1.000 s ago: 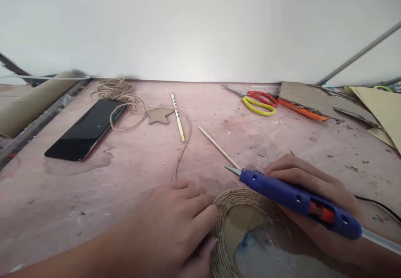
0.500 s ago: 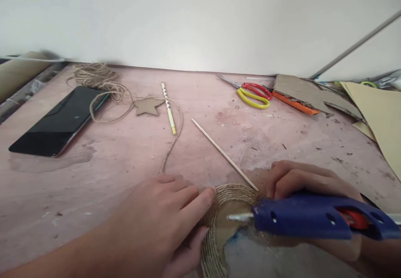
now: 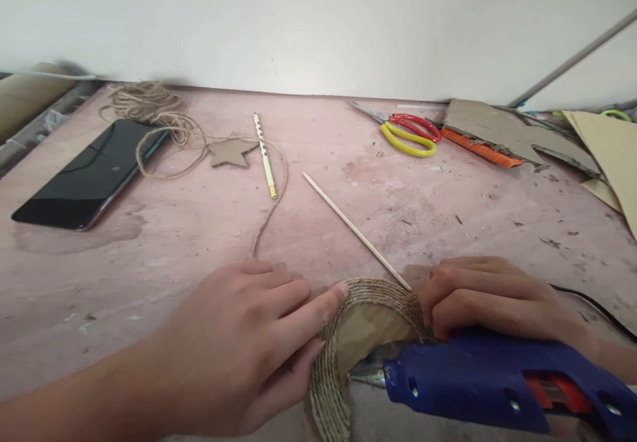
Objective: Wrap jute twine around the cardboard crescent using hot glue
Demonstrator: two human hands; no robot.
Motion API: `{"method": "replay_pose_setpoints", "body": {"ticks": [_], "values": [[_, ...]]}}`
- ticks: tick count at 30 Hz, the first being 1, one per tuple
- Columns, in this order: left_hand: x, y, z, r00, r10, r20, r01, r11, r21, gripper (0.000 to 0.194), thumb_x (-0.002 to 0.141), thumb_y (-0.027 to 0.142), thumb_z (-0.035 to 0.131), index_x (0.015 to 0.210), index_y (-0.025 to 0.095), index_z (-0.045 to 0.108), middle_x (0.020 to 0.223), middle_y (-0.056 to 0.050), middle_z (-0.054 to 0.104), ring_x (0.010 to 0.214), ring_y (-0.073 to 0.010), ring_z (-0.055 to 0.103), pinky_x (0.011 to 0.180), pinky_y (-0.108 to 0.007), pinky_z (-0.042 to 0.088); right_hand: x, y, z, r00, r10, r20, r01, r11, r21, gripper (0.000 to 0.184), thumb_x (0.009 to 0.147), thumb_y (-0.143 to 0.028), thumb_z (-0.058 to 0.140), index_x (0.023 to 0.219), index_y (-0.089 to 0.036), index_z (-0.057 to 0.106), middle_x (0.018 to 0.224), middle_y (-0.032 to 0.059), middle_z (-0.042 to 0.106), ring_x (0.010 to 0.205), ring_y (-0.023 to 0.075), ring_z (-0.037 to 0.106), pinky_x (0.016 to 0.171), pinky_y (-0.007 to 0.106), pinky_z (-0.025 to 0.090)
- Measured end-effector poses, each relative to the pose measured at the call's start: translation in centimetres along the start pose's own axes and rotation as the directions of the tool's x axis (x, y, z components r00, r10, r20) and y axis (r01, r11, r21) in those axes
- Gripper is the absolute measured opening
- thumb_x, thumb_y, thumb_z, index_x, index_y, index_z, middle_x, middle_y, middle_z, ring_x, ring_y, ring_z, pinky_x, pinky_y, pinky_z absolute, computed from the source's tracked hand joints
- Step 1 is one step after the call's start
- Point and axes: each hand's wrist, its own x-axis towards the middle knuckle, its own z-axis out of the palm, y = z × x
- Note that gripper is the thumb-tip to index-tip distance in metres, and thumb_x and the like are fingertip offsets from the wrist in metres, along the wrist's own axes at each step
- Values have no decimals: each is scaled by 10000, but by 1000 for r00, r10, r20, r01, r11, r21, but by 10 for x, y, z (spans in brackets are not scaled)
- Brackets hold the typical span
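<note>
My left hand [image 3: 249,336] lies on the table with its fingers stretched out, the fingertips pressing the twine-wrapped cardboard ring [image 3: 343,336] at its left rim. My right hand [image 3: 492,302] is closed round a blue glue gun [image 3: 492,382] with an orange trigger. The gun's metal nozzle [image 3: 365,374] points left, just inside the ring over its bare cardboard centre. A strand of twine [image 3: 271,216] runs from the ring up to a loose bundle [image 3: 149,103]. A thin wooden skewer [image 3: 355,229] lies diagonally, its near end touching the ring's far edge.
On the pink table [image 3: 199,243] lie a black phone [image 3: 89,176], a cardboard star [image 3: 231,152], a spotted pencil [image 3: 265,154], red and yellow scissors [image 3: 408,133] and cardboard scraps [image 3: 502,137]. A tan sheet [image 3: 612,156] sits far right, a cardboard tube [image 3: 27,97] far left. A black cord [image 3: 592,302] trails right.
My right hand has swung the glue gun from pointing up-left above the ring to lying low and level, its nozzle now over the ring's inside. My left hand kept pressing the rim.
</note>
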Motion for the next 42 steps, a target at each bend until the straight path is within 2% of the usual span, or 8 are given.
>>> {"method": "replay_pose_setpoints", "body": {"ticks": [2, 7, 11, 15, 21, 30, 37, 42], "values": [[1, 0, -2, 1000, 5, 16, -5, 1000, 0, 352, 1130, 208, 502, 1465, 150, 595, 913, -18, 768, 717, -225, 727, 641, -386, 534, -2, 0, 2, 1000, -5, 29, 5, 1000, 5, 266, 1230, -317, 554, 986, -232, 619, 829, 12, 685, 699, 157, 660, 656, 308, 512], [-4, -2, 0, 999, 2, 38, 0, 998, -61, 459, 1135, 390, 564, 1526, 150, 556, 998, -49, 788, 758, -245, 738, 677, -411, 552, 1, -5, -2, 997, -13, 81, 15, 1000, -22, 289, 1248, -298, 484, 991, -234, 601, 830, 21, 668, 672, 167, 616, 640, 329, 471], [-7, -3, 2, 1000, -12, 16, 14, 996, -82, 524, 1101, 392, 589, 1567, 155, 546, 1028, -50, 786, 770, -241, 728, 696, -414, 546, 8, -5, -12, 979, -43, 201, 51, 998, -36, 238, 1239, -264, 498, 1024, -222, 593, 866, 32, 686, 711, 165, 660, 664, 311, 510], [-6, -2, 1, 999, -9, 33, 12, 997, -73, 483, 1120, 382, 561, 1545, 153, 552, 987, -39, 774, 747, -239, 722, 663, -414, 534, 10, -4, -14, 971, -38, 236, 47, 998, -33, 250, 1247, -287, 485, 1032, -222, 593, 865, 31, 688, 719, 161, 639, 670, 308, 511], [-6, -2, 3, 1000, 3, 26, -1, 998, -63, 474, 1135, 410, 540, 1538, 161, 557, 988, -43, 778, 759, -248, 737, 677, -428, 556, 2, -3, -3, 994, -5, 113, 8, 1000, -21, 318, 1254, -331, 472, 981, -234, 602, 833, 15, 659, 698, 166, 585, 647, 315, 464], [-7, -4, 1, 999, 10, 35, -10, 1000, -25, 486, 1156, 441, 524, 1556, 167, 557, 1015, -55, 797, 781, -257, 759, 694, -417, 558, -1, -2, -2, 994, -20, 104, 26, 998, -54, 297, 1246, -331, 500, 984, -241, 608, 854, 12, 659, 706, 164, 588, 667, 314, 467], [-8, -3, 6, 1000, -7, 25, 8, 1000, -19, 480, 1162, 446, 515, 1557, 177, 563, 1009, -45, 789, 799, -255, 756, 705, -415, 552, 9, -8, -14, 967, -36, 252, 70, 989, -128, 263, 1249, -331, 495, 1026, -235, 595, 878, 25, 705, 719, 154, 656, 679, 291, 535], [-9, -2, 4, 1000, -7, 17, 7, 1000, -10, 487, 1155, 459, 526, 1557, 189, 569, 1022, -49, 803, 801, -255, 761, 712, -413, 569, 7, -8, -8, 992, -28, 124, 45, 989, -138, 311, 1256, -358, 483, 981, -248, 579, 822, 7, 666, 665, 155, 614, 638, 302, 486]]}}
